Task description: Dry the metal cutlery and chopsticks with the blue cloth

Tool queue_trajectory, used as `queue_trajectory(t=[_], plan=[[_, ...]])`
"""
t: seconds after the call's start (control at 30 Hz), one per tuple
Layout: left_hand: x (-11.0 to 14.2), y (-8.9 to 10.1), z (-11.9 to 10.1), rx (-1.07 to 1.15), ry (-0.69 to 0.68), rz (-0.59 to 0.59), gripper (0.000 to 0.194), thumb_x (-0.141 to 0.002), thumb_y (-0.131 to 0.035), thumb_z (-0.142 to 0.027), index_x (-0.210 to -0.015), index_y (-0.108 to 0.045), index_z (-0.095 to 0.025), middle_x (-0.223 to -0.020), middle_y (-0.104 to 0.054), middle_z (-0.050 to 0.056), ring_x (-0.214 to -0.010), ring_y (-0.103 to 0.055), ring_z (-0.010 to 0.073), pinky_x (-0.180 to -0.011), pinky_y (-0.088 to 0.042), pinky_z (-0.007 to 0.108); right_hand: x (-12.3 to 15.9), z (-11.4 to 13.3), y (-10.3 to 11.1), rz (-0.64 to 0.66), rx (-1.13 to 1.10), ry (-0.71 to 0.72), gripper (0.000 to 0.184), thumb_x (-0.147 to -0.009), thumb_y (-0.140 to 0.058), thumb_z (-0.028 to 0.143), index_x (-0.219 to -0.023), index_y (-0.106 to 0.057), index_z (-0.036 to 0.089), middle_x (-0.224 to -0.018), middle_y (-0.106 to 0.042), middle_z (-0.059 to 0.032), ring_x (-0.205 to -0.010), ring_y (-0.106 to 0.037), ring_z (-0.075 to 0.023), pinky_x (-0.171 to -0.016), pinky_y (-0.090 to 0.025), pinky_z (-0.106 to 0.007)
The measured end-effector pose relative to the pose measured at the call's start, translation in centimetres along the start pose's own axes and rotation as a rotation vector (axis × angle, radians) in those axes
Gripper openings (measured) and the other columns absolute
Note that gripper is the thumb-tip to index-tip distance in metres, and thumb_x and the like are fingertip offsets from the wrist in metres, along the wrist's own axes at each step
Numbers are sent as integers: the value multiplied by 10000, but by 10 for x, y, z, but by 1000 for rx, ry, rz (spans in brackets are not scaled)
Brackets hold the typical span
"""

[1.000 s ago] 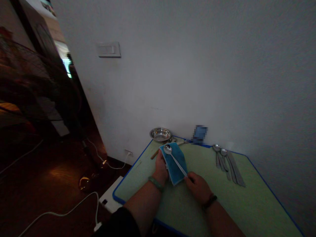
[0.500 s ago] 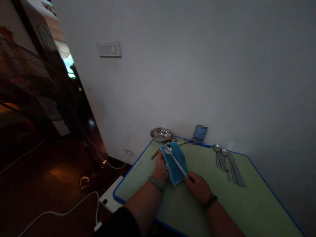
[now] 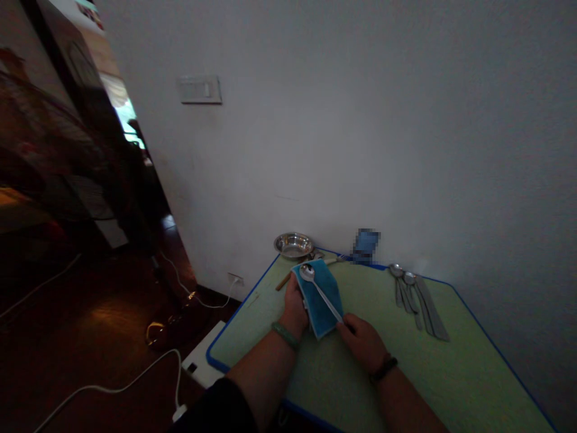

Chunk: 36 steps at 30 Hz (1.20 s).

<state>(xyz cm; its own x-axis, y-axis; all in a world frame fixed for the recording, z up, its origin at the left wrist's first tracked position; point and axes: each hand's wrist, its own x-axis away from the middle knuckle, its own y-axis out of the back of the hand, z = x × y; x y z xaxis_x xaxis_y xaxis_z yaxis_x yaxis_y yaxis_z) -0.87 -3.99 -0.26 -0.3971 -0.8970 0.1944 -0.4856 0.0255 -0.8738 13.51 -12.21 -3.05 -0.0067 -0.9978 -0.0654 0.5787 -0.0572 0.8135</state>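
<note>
My left hand (image 3: 295,308) holds a blue cloth (image 3: 328,294) with a pale edge, its fingers mostly hidden behind the cloth. Across the cloth's face lies a metal spoon (image 3: 321,292), its bowl at the upper left. My right hand (image 3: 362,341) is closed around the end of the spoon's handle. Just beyond the cloth, a fork (image 3: 339,259) and a brown handle (image 3: 283,281) stick out, partly covered. A shiny steel bowl (image 3: 293,246) stands behind them at the table's far left corner.
On the right of the green, blue-edged table (image 3: 469,373) lie several spoons (image 3: 409,278) and knives (image 3: 433,310) side by side. A pixelated blue item (image 3: 366,245) leans by the wall. A white cable (image 3: 103,391) runs over the dark floor at left.
</note>
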Motion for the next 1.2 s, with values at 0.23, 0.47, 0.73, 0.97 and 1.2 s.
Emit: queue_trajectory(t=[0.23, 0.47, 0.73, 0.97, 1.2], plan=[[1, -1, 0, 6, -26, 12, 465, -741, -456, -554, -603, -633, -146, -498, -619, 44, -431, -553, 154, -577, -473, 302, 0, 0, 0, 3, -4, 10, 291, -814, -358, 411, -654, -467, 194, -627, -528, 13, -595, -472, -123, -552, -293, -236], [4, -4, -1, -1, -18, 27, 450, -739, -462, -549, -627, -632, -148, -509, -622, 35, -409, -533, 135, -515, -457, 272, 0, -1, 0, 1, 12, 15, 307, -820, -351, 425, -661, -478, 195, -647, -540, 8, -605, -472, -125, -552, -295, -235], [2, -1, -1, -16, -2, 1, 448, -731, -469, -551, -632, -641, -150, -497, -618, 37, -451, -562, 167, -623, -478, 334, 0, 0, 1, -9, -13, 15, 308, -822, -349, 425, -664, -478, 195, -649, -541, 7, -607, -476, -125, -554, -301, -237], [2, -1, 0, -28, -38, -9, 417, -723, -500, -535, -573, -610, -162, -470, -603, 16, -382, -511, 131, -515, -455, 280, 0, -1, 0, -1, -23, 12, 313, -822, -349, 433, -670, -485, 196, -656, -546, 8, -616, -489, -127, -564, -309, -236], [-1, 1, 1, -37, -3, -8, 454, -722, -478, -563, -601, -633, -154, -521, -635, 46, -454, -563, 158, -617, -481, 314, 0, 0, -1, -17, -29, 13, 316, -823, -355, 429, -665, -494, 194, -647, -548, 8, -603, -481, -123, -555, -308, -233]])
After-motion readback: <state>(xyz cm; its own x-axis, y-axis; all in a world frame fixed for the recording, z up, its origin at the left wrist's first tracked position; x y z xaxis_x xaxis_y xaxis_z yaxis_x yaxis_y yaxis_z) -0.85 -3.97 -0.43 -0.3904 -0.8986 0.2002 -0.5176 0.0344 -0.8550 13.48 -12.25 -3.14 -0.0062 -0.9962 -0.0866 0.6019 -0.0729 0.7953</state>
